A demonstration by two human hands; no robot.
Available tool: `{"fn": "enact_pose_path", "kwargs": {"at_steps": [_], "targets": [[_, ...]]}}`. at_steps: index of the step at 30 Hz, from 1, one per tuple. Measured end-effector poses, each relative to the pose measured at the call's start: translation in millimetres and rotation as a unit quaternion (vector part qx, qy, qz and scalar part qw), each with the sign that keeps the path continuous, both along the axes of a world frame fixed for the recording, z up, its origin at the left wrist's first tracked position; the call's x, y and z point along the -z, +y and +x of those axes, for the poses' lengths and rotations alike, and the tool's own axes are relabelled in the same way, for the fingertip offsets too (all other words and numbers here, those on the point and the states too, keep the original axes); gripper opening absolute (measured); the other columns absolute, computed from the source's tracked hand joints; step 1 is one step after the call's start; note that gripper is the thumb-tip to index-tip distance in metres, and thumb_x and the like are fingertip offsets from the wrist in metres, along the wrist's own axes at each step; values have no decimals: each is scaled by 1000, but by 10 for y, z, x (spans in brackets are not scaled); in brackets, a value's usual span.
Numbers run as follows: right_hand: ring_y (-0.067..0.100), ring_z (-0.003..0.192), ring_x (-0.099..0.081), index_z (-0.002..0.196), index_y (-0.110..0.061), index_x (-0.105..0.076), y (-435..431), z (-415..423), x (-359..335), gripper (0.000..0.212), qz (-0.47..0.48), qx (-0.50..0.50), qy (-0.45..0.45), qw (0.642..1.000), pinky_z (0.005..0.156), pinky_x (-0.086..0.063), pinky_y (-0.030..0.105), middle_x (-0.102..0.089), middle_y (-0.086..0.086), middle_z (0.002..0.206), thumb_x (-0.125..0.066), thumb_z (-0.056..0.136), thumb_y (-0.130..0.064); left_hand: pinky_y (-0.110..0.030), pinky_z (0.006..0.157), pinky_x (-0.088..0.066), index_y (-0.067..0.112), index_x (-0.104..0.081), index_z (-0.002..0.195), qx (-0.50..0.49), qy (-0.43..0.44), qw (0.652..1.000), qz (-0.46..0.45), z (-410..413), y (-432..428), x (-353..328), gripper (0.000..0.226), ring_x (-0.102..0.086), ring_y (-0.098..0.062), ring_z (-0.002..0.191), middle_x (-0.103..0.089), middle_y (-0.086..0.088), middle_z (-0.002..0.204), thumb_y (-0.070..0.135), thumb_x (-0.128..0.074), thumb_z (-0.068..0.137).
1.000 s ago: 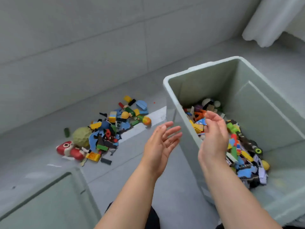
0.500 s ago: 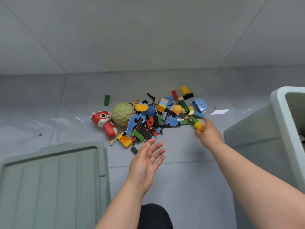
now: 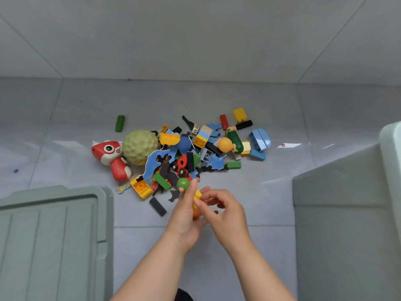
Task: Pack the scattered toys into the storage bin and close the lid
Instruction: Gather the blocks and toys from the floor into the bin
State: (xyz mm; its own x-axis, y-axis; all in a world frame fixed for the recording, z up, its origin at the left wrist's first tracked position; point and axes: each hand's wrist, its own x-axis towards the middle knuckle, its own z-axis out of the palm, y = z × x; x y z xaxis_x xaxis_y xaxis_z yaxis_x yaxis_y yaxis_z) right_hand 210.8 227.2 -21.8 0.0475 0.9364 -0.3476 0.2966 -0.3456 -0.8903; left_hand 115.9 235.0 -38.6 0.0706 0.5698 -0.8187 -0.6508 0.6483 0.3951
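A pile of scattered toys [image 3: 186,153] lies on the grey floor: bricks, flat blue and black pieces, a green bumpy ball [image 3: 140,146] and a red fish toy [image 3: 110,157]. At the pile's near edge, both my hands meet on a small toy figure [image 3: 184,184] with a green ball top and a yellow and orange body. My left hand [image 3: 185,216] grips it from the left. From the right, my right hand [image 3: 226,213] pinches its yellow part. The pale green storage bin [image 3: 338,213] stands at the right, its inside hidden.
The bin's lid [image 3: 50,235] lies flat on the floor at the lower left. A lone green brick [image 3: 119,123] sits apart, left of the pile. A grey tiled wall rises just behind the toys. My dark-clothed knee shows at the bottom edge.
My view swung from the bin to the pile. My right hand took the green, yellow and orange figure from the pile's right edge and brought it to my left hand, which now grips it.
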Motion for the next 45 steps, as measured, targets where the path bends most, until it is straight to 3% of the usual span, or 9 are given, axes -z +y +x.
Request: {"fn": "enact_pose_path", "kwargs": {"at_steps": [3, 6, 9, 16, 23, 30, 35, 39, 45], "targets": [[11, 114, -48, 111, -25, -57, 459, 422, 235, 22, 68, 48, -144, 986, 96, -37, 22, -54, -2, 120, -59, 89, -23, -47, 81, -53, 14, -59, 103, -47, 4, 999, -2, 3, 57, -2, 24, -62, -23, 92, -62, -9, 99, 31, -59, 87], [31, 130, -32, 141, -15, -31, 932, 963, 490, 52, -47, -30, -298, 953, 105, -29, 36, -26, 3, 151, -49, 92, -13, -45, 81, -54, 10, -60, 101, -34, 25, 999, -6, -52, 17, -28, 22, -61, -23, 95, -63, -9, 99, 29, -58, 88], [37, 119, -35, 141, -19, -29, 1055, 1144, 648, 53, -64, -162, -424, 889, 89, -40, 39, -11, 1, 154, -46, 91, -10, -35, 89, -49, 7, -64, 97, -17, 53, 998, -8, -94, -114, -43, 22, -56, -20, 103, -63, -5, 104, 26, -56, 89], [33, 106, -44, 121, -13, -47, 928, 1191, 691, 27, -59, -249, -488, 835, 82, -47, 38, -38, 11, 132, -46, 94, -18, -31, 98, -35, 5, -68, 101, -16, 32, 999, -27, -35, -509, -51, 28, -53, -7, 108, -64, -8, 110, 25, -59, 83], [20, 83, -52, 111, -17, -52, 389, 232, 74, 20, -86, 36, -130, 987, 63, -36, 27, -57, 2, 97, -53, 93, -26, -44, 81, -48, 29, -47, 120, -27, 52, 998, 3, -57, -499, -224, 26, -59, -28, 91, -57, -9, 108, 17, -46, 96], [8, 76, -49, 94, -21, -54, -324, -158, -779, 16, -39, -91, -107, 989, 72, -44, 23, -50, -8, 90, -63, 83, -30, -41, 83, -53, 14, -53, 120, 6, -43, 998, 37, -70, -388, -717, 55, -68, -23, 92, -70, -8, 93, 57, -48, 86], [15, 80, -46, 99, -19, -52, -467, -74, -1190, 19, -18, -207, -213, 955, 68, -37, 26, -47, -4, 90, -61, 83, -25, -41, 96, -46, 12, -59, 113, -18, -62, 997, 41, 34, -616, -1019, 37, -61, -25, 108, -65, -12, 105, 40, -52, 90], [9, 75, -51, 120, -19, -47, -516, -55, -1360, 48, -94, -293, -118, 944, 67, -45, 22, -53, -6, 86, -71, 78, -18, -39, 67, -59, 12, -54, 119, -45, -42, 997, 53, -112, -811, -1049, 35, -72, -23, 77, -72, -13, 94, 37, -44, 96], [11, 78, -56, 114, -19, -53, -578, 85, -1524, 36, -133, -263, -101, 950, 76, -49, 28, -63, 1, 95, -69, 82, -17, -51, 92, -46, 14, -55, 104, -42, 7, 998, 50, -462, -1046, -1138, 30, -57, -33, 108, -55, -17, 122, 39, -39, 97]]}}
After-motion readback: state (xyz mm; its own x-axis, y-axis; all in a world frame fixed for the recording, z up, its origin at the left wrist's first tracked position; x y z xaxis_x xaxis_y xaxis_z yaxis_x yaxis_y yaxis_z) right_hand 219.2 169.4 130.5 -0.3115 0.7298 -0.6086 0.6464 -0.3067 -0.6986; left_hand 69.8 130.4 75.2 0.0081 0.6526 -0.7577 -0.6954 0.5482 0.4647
